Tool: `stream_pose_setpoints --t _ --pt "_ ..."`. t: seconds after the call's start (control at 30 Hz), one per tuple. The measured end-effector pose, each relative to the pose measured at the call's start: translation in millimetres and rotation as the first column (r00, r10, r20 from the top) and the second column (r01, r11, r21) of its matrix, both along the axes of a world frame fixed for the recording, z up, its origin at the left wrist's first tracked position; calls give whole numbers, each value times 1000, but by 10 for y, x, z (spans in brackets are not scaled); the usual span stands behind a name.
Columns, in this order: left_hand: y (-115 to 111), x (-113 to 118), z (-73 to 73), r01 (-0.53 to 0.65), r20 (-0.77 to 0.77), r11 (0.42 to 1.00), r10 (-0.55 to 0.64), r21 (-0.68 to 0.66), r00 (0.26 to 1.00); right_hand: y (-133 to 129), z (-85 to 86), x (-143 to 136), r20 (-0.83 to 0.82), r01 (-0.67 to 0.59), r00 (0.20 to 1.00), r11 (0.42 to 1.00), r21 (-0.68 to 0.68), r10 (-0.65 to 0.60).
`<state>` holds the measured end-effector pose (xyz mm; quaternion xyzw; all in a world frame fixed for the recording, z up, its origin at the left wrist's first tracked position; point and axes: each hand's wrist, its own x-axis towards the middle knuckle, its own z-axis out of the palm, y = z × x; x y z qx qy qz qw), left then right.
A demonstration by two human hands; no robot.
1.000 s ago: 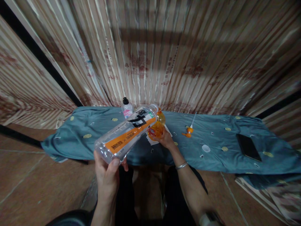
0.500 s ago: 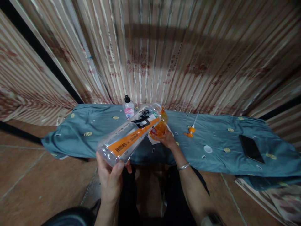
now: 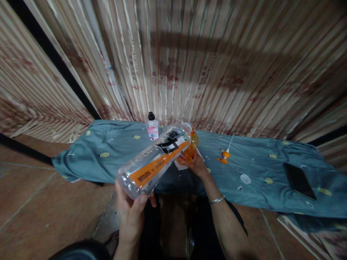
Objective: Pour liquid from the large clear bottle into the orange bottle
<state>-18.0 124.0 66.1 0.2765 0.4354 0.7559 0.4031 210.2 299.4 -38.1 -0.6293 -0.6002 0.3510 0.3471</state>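
Pump (image 3: 225, 155) and black-capped bottle (image 3: 153, 129) flank orange bottle (image 3: 191, 151), part-hidden by clear bottle (image 3: 153, 161).

Looks like a home: patterned curtain (image 3: 168, 72), printed cloth (image 3: 119, 141) over a bench, tiled floor (image 3: 29, 195)

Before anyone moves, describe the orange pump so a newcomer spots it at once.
On the teal cloth, look between the right hand and the black slab. The orange pump lies there, its pale tube setting it apart from the white disc.
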Motion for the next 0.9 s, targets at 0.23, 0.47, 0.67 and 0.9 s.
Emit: stream_pose_setpoints --t 0.23,0.47,0.67,0.9 --pt "-26 61 77 -4 33 1000 4 -11 999 -25 -10 -23 27 27 999 1000 -1 -27" --pt "-17 59 70 -15 54 1000 16 -19 998 -13 -37 10 39 5 999 1000 8 -5" --pt "-4 66 124 -32 38 999 33 -25 999 16 -5 4 79 1 997 1000 -22 0" --pt "38 -143 -35 42 -57 999 -40 31 998 -13 76 -67 63 10 998 999 -31 -8"
